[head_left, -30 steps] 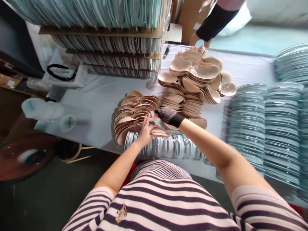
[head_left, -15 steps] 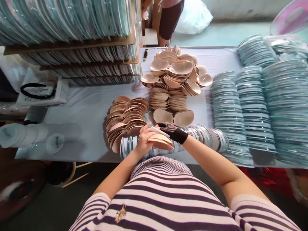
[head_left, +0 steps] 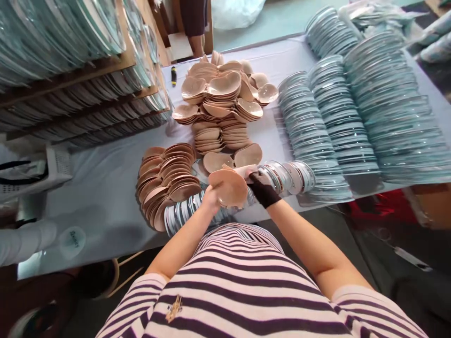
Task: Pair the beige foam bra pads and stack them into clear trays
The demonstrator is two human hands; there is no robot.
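A beige stick-on bra (head_left: 229, 188) is in my bare left hand (head_left: 210, 199), one rounded cup turned up toward me. My right hand (head_left: 260, 184), in a dark fingerless glove, is closed at the far right side of the bra, beside a pale strip (head_left: 245, 171); whether it grips the strip or the bra edge I cannot tell. Under both hands runs a row of round clear cases (head_left: 183, 211). To the left lies a curved stack of beige bras (head_left: 165, 176). Just beyond my hands is a single open pair of cups (head_left: 218, 162).
A big heap of beige bras (head_left: 225, 89) sits mid-table. Rows of clear plastic cases (head_left: 317, 134) fill the right side. Racks of clear discs (head_left: 52, 42) stand at the left. A yellow-black tool (head_left: 174, 76) lies near the far edge. Another person's leg (head_left: 193, 21) shows beyond the table.
The view has turned, so the table's contents sit further left. The bra in my left hand has been tilted up, its cup now facing me. My right hand stays beside it.
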